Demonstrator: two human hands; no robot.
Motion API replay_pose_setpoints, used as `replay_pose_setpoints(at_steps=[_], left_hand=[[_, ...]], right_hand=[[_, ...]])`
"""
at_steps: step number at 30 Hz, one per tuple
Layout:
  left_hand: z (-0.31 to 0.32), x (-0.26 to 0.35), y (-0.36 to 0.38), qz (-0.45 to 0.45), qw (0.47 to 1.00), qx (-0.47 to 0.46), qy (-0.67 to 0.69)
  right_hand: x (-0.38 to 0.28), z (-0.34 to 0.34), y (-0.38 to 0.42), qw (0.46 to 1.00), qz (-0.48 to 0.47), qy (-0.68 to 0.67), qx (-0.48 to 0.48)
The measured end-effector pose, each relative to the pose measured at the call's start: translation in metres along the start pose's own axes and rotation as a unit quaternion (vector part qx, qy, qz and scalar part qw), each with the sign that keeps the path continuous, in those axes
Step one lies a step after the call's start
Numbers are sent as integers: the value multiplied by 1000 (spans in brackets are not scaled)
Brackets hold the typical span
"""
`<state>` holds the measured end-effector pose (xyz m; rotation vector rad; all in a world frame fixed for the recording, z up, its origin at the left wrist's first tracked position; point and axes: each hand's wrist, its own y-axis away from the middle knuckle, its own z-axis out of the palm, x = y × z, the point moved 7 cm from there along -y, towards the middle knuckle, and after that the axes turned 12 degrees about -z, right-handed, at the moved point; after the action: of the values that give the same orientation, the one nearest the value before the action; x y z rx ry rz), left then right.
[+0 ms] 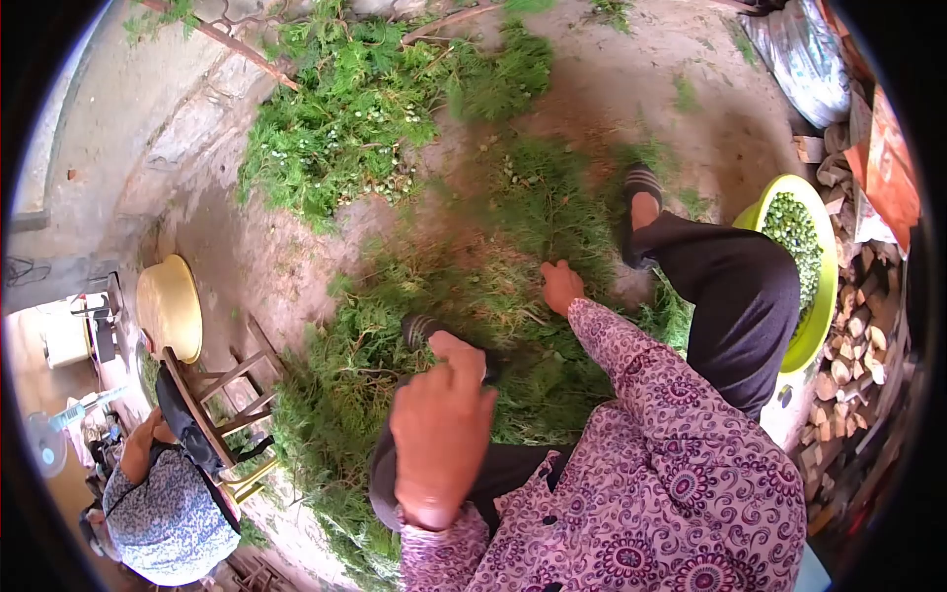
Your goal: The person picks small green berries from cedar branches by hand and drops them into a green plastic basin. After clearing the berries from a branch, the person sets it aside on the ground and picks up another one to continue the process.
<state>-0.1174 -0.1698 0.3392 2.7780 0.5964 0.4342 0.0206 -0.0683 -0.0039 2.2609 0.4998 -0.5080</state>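
Note:
My left hand (441, 434) is raised close to the camera above my left leg, its fingers curled in. What it holds, if anything, is hidden. Lower down, between my feet, my right hand (562, 286) is closed, seemingly around the base of a leafy evergreen branch (547, 187). That branch is smeared by motion and its grip point is partly hidden by the fingers. Around both feet lies a heap of feathery green cuttings (345, 385). A further pile of evergreen sprigs (345, 128) with small pale green cones or berries rests on the ground ahead.
At right, a yellow-green basin (824, 326) holds many small green pieces, beside stacked firewood (848, 360) and a plastic sack (804, 59). Leftward are a yellow basin (170, 308), a wooden chair (212, 405) and another person (173, 513) in a patterned top.

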Motion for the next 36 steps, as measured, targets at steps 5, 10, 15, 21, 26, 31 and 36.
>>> replay_pose_setpoints(at_steps=[5, 10, 15, 21, 26, 31, 36], left_hand=[[34, 47, 15, 136, 990, -32, -18], [27, 54, 13, 163, 986, -10, -30], [28, 45, 19, 150, 988, -3, -38], [34, 47, 27, 161, 985, -28, -51], [26, 57, 31, 179, 983, -16, -27], [15, 66, 29, 195, 981, 15, -18], [16, 58, 24, 175, 984, 12, -19]], right_hand=[[2, 0, 3, 999, 28, -21, 29], [7, 6, 3, 999, 11, 37, 32], [11, 4, 2, 997, 63, -39, 2], [33, 29, 7, 815, 124, -566, 20], [4, 20, -2, 797, 92, -597, -5], [-38, 25, -37, 900, 3, -435, -15], [-91, 29, -61, 968, -217, -108, 57]])
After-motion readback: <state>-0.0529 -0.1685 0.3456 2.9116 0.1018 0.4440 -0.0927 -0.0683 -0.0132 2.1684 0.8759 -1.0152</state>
